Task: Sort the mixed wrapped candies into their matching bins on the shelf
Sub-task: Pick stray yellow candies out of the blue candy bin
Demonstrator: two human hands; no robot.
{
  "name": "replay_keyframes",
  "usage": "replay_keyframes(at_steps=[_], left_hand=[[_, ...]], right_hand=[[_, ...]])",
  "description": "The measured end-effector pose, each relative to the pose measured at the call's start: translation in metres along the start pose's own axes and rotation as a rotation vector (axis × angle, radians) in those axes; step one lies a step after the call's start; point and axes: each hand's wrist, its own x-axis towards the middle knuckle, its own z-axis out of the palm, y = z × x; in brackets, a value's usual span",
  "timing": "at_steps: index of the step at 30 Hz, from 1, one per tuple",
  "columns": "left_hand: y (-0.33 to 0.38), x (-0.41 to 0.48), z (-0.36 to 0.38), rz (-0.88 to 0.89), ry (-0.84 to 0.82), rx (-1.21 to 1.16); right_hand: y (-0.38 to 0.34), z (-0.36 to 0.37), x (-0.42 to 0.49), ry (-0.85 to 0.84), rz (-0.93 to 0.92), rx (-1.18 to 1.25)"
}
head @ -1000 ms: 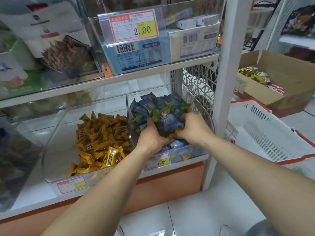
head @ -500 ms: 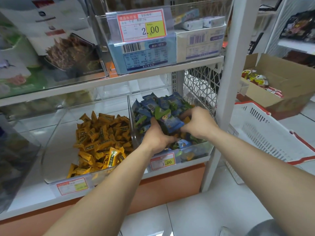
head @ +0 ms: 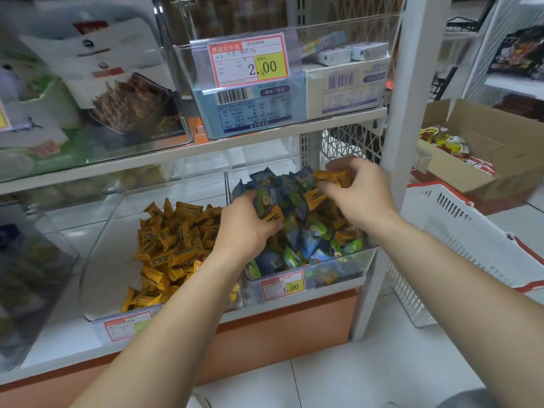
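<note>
**A:** Head view, nearest first: two bare forearms, up from the bottom edge toward the lower shelf (head: 67, 346)?

**B:** Yes. Left hand (head: 244, 231) sunk in the mixed candies (head: 306, 240) of the right bin (head: 347, 269). Fingers curled round a clump of blue and green wrappers, with one orange piece (head: 273, 215) at the fingertips.

**A:** And the right hand (head: 360, 195)?

**B:** Higher, at the back of the same pile. Fingers pinching a few orange candies (head: 334, 176), just beside blue wrappers at the top.

**A:** Matching bin?

**B:** Left bin (head: 112, 260), just across the clear divider, with an orange heap (head: 173, 240) inside. Touched by neither hand.

**A:** Farther off?

**B:** White basket (head: 459, 228) right of the shelf post, and a cardboard box (head: 500, 160) behind it.
</note>
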Motion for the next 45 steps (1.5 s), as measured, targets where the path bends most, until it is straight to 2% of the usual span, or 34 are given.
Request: replay_keyframes(at_steps=[3, 6, 10, 14, 20, 27, 29, 31, 33, 35, 37, 38, 40, 42, 45], left_hand=[[-0.002, -0.001, -0.008, -0.044, 0.019, -0.045], [-0.003, -0.003, -0.008, -0.081, 0.006, -0.205], [0.004, -0.005, 0.0, -0.225, -0.037, -0.618], [0.009, -0.002, 0.011, -0.347, -0.057, -0.963], [0.013, 0.0, 0.015, -0.351, 0.068, -0.989], [0.012, -0.003, 0.015, -0.314, 0.046, -0.858], [0.008, -0.003, 0.009, -0.247, 0.021, -0.749], [0.001, 0.001, -0.003, -0.188, 0.055, -0.621], [-0.011, 0.006, -0.021, -0.102, 0.114, -0.447], [-0.028, 0.007, -0.042, -0.019, 0.126, -0.17], [-0.049, 0.007, -0.061, -0.019, 0.109, 0.015], [-0.06, 0.007, -0.068, -0.048, 0.105, 0.077], [-0.078, 0.007, -0.078, -0.12, 0.068, 0.216], [-0.092, 0.006, -0.081, -0.166, -0.034, 0.327], [-0.102, 0.002, -0.08, -0.194, -0.143, 0.404]], right_hand=[[-0.002, 0.004, -0.005, -0.062, 0.024, 0.144], [0.001, 0.014, -0.009, -0.093, 0.128, 0.311], [0.0, 0.03, -0.015, -0.085, 0.247, 0.509], [-0.008, 0.05, -0.024, -0.075, 0.298, 0.602], [-0.016, 0.063, -0.037, -0.113, 0.282, 0.503], [-0.021, 0.07, -0.045, -0.154, 0.2, 0.355], [-0.022, 0.068, -0.044, -0.211, 0.155, 0.308], [-0.024, 0.062, -0.04, -0.318, 0.118, 0.358], [-0.02, 0.049, -0.029, -0.304, 0.116, 0.364], [-0.009, 0.033, -0.014, -0.151, 0.127, 0.257], [0.003, 0.024, -0.006, -0.038, 0.118, 0.121], [0.008, 0.024, -0.005, -0.046, 0.103, 0.07], [0.014, 0.031, -0.006, -0.175, 0.041, -0.042], [0.018, 0.037, -0.007, -0.281, -0.034, -0.196], [0.024, 0.032, -0.001, -0.284, -0.012, -0.435]])
